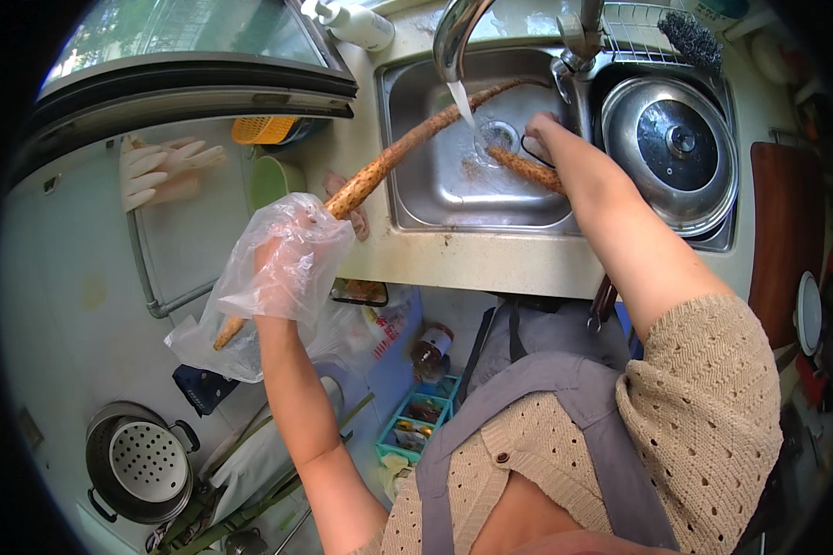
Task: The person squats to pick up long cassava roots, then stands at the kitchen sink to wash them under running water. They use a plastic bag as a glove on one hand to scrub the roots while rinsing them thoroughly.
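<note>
My left hand [284, 253], inside a clear plastic bag [250, 277], grips a long brown yam-like root [396, 156]. The root slants up and right over the steel sink basin [423, 201], its thin tip towards the back. Its thick end [229, 334] shows below the hand, within the bag. Water [461, 103] runs from the curved chrome faucet [451, 55] past the root. My right hand [545, 132] is over the basin's right side, its fingers mostly hidden. A dark band [533, 151] loops by the wrist. Below it lies a second brown root [524, 168], partly behind my forearm.
A large lidded pan [666, 152] fills the right basin. A wire rack [632, 31] with a dark scourer [691, 41] stands behind. An open window frame [194, 100] juts in at left. Rubber gloves [153, 170] hang on the wall beside a green cup [275, 182].
</note>
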### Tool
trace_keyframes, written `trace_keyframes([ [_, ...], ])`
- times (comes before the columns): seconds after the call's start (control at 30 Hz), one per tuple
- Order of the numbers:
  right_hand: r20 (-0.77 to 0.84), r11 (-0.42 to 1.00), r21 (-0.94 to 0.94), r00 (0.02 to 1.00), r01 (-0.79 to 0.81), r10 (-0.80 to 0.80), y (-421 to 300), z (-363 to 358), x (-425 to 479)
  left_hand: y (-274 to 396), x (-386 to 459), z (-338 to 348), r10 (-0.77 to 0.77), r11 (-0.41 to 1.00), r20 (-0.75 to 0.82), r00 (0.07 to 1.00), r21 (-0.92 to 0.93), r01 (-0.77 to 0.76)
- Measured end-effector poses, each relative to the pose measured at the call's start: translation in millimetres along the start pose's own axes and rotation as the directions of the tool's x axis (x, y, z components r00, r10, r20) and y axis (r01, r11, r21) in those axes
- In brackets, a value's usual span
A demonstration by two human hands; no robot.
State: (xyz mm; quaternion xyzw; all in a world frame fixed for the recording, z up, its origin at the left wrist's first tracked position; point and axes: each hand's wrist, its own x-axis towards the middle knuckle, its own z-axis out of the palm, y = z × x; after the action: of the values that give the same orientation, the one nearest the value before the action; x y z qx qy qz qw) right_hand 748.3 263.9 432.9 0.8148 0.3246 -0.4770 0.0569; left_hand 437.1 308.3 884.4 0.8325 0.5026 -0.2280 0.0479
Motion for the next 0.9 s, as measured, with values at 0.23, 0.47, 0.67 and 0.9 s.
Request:
trace_keyframes([
  [0.23, -0.362, 0.614, 0.760, 0.924, 0.215, 0.124, 1, -10, -31, -15, 2, 18, 0.056, 0.998, -0.034, 0.998, 0.012, -0.055],
  [0.47, -0.435, -0.325, 0.865, 0.894, 0.382, -0.110, -21, -51, -142, 0, 14, 2, 0.154, 0.988, -0.110, 0.982, 0.012, -0.154],
  [0.67, -0.762, -0.047, 0.623, 0.591, 0.781, -0.264, -92, -75, -254, 23, 19, -26, 0.093, 0.982, -0.057, 0.994, -0.162, -0.101],
  [0.9, -0.910, 0.212, -0.150, -0.052, 0.966, -0.411, -118, -65, -274, 55, 9, -55, 0.084, 0.972, -0.111, 0.990, -0.212, -0.106],
])
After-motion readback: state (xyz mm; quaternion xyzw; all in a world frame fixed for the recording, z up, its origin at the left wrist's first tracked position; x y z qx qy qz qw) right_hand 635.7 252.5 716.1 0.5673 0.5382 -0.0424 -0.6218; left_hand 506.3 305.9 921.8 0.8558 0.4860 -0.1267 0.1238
